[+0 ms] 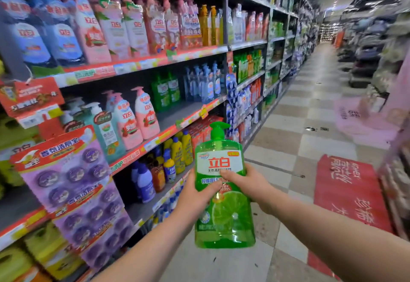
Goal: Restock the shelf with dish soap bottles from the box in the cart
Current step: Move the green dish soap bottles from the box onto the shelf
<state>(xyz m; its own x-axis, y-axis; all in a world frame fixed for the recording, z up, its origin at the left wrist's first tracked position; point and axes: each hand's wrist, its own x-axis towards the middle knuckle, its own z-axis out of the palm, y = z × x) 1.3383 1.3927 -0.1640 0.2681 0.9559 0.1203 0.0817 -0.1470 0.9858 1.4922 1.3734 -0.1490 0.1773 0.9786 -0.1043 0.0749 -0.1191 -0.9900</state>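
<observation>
Along the nine o'clock side, facing a shelf [177, 115] of pink pump bottles [144, 115]. Near six o'clock, holding the green dish soap bottle [224, 215] upright in mid-air beside the shelf, with the left hand [195, 195] clasping its left edge and the right hand [248, 184] curling fingers [226, 174] over the label. Toward three o'clock, overlooking a red floor mat [348, 193].

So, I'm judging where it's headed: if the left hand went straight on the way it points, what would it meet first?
Besides the green bottle it grips, the left hand would probably reach the lower shelves near the red boxes; depth is unclear.
</observation>
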